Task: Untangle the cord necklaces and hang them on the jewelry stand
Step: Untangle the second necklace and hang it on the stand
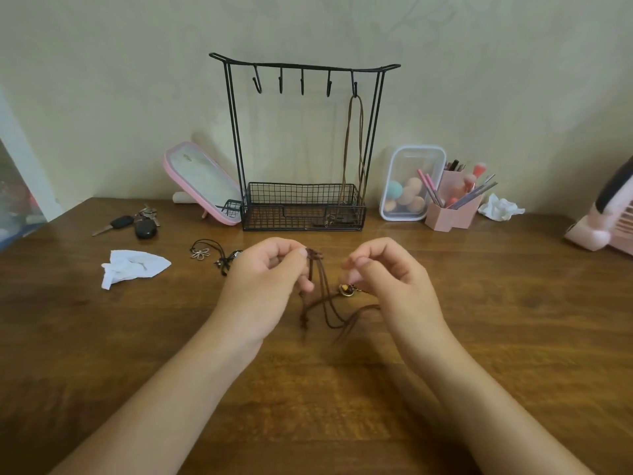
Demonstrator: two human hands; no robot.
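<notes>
Your left hand [270,272] pinches the brown cord necklace [315,256] at its knot, above the middle of the table [342,406]. Your right hand [380,272] is curled by the pendant [344,289]; grip unclear. Cord's light and limp: hold the knot, tease loops gently.

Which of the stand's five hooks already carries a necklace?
The rightmost hook: a brown cord necklace hangs from it down into the wire basket. The other four hooks are bare.
</notes>
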